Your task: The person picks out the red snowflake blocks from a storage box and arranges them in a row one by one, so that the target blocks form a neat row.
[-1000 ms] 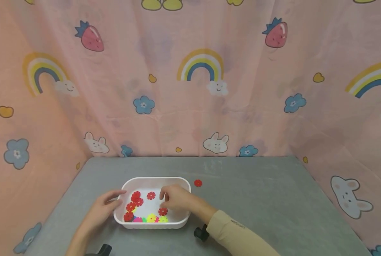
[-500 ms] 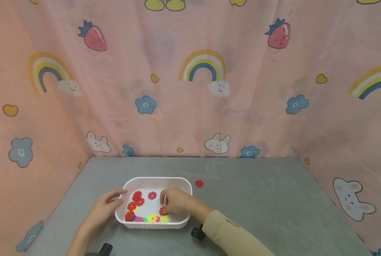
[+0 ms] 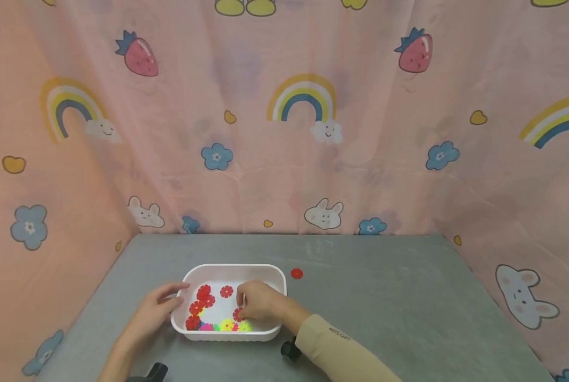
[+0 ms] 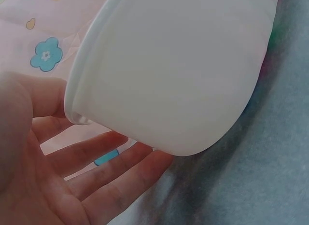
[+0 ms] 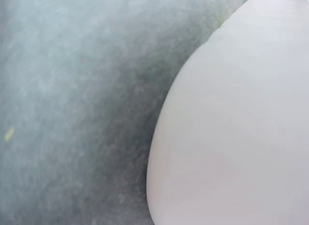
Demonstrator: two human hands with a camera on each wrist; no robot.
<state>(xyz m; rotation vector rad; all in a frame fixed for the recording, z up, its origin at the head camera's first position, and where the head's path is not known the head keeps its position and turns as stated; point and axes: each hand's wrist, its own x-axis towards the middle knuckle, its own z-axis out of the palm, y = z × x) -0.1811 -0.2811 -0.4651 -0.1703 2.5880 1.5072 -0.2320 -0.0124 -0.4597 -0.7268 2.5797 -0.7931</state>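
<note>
A white plastic tray point(image 3: 234, 336) stands on the grey table. My left hand point(image 3: 152, 313) holds its left end, thumb and index finger at the rim; in the left wrist view the other fingers point(image 4: 128, 186) lie against the outer wall. My right hand point(image 3: 260, 301) reaches inside, fingers bent down, and pinches a red snowflake disc point(image 3: 236, 314), partly hidden by the fingertips. A single red disc point(image 3: 226, 291) lies left of it, and several overlapping red discs point(image 3: 204, 292) lie along the left side. Yellow discs point(image 3: 227, 324) with pink and green ones line the near side.
Outside the tray, a red disc point(image 3: 296, 273) lies on the table point(image 3: 385, 297) past the right corner. A pink patterned curtain point(image 3: 275, 175) hangs behind and at both sides. Black mounts point(image 3: 291, 350) sit at both wrists.
My right hand's fingers have come down onto the red disc near the tray's right side, and it has shifted slightly left with them. My left hand stays at the tray's end.
</note>
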